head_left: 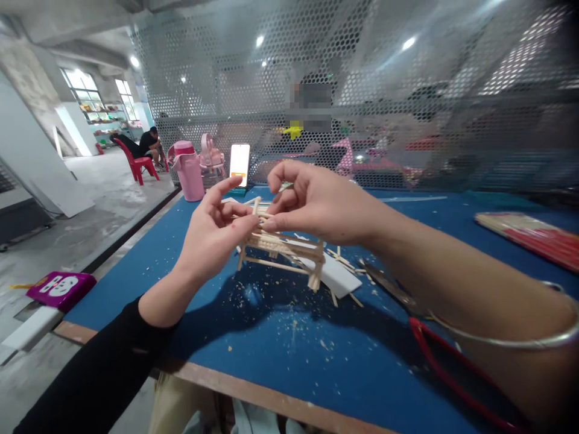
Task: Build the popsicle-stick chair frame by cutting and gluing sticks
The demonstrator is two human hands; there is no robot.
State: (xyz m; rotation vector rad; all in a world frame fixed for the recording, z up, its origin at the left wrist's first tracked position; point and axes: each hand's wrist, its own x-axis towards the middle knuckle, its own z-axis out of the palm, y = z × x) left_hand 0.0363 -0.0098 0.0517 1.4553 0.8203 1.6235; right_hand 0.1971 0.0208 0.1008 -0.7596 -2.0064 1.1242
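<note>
A small bench-like model of pale wooden sticks [283, 245] stands between my hands, over the blue tabletop [280, 355]. My left hand [215, 232] pinches the model's left upper end with thumb and fingers. From the other side, my right hand [328, 205] has its thumb and fingertips closed at the same joint, close to the left thumb. Whether a separate small piece sits between the right fingertips is hidden. Beneath and behind the model lie a white strip of card [337, 276] and loose cut sticks [341, 259].
Red-handled pliers [446, 358] lie under my right forearm. A bundle of sticks in red wrapping [536, 238] is at right. At the back stand a lit phone [239, 161], a pink flask [190, 178] and a bottle [212, 160], before a perforated metal screen [398, 120]. Wood crumbs litter the table.
</note>
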